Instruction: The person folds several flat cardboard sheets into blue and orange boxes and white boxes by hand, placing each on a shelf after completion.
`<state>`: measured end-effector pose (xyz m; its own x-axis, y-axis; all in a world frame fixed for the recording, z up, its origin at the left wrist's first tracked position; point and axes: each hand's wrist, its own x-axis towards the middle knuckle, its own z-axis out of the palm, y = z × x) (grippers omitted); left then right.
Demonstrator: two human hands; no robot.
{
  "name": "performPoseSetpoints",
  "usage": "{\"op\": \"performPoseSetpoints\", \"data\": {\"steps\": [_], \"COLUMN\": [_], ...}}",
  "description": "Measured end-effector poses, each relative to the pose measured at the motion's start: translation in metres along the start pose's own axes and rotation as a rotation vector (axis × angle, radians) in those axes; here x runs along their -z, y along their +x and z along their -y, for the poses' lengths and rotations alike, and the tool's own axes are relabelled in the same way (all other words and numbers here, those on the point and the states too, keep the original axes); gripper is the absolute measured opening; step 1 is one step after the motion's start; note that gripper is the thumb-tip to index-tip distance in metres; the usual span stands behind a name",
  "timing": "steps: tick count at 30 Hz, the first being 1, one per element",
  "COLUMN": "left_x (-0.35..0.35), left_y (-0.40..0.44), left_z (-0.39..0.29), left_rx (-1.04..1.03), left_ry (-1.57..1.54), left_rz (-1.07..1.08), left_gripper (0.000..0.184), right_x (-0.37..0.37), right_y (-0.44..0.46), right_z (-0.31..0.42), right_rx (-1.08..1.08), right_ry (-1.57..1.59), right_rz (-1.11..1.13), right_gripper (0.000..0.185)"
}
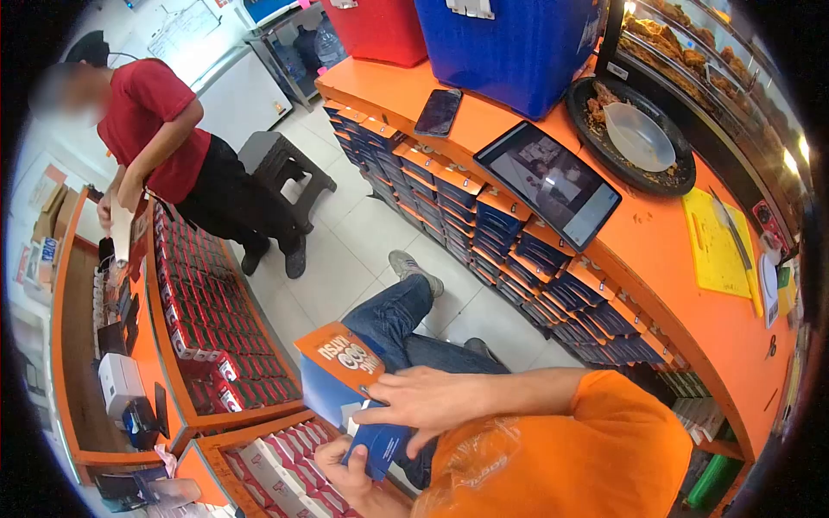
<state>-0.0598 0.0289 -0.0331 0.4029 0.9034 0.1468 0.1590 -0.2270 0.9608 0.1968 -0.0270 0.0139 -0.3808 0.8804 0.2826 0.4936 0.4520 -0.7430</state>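
A blue and orange printed cardboard food box (345,358) is in front of my orange shirt, near my knees. The word "KATSU" shows on its orange panel. My left hand (352,473) grips the lower blue end of the box, thumb on top. From above, my right hand (423,401) holds the box's middle, its fingers bent over a flap with a white edge. Part of the box is hidden under my right hand.
Stacked blue-orange boxes (509,246) fill shelves under the orange counter (661,250), which bears a tablet (548,181), a phone (438,112), a black pan (587,142) and a knife (734,233). Red boxes (281,470) lie below. A person (164,129) stands near a stool (285,164).
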Motion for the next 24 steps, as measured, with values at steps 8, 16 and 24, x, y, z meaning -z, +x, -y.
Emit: {"op": "performPoseSetpoints", "data": {"steps": [8,16,24], "left_x": [0.068,-0.017,0.002], "left_y": [-0.001,-0.006,-0.018], "left_z": [-0.068,-0.04,0.018], "left_rx": [-0.082,0.18,0.606], "left_ry": [0.388,-0.344,-0.206], "left_rz": [0.479,0.067,0.268], "left_gripper": [0.026,0.03,0.014], "right_x": [0.074,-0.042,-0.03], "right_y": [-0.027,0.039,0.022], "right_z": [-0.054,-0.012,-0.007], "right_rx": [-0.224,0.198,0.348], "right_ry": [-0.323,0.313,0.079], "right_rz": [-0.284,-0.354,-0.077], "right_gripper": [0.09,0.048,0.019]}}
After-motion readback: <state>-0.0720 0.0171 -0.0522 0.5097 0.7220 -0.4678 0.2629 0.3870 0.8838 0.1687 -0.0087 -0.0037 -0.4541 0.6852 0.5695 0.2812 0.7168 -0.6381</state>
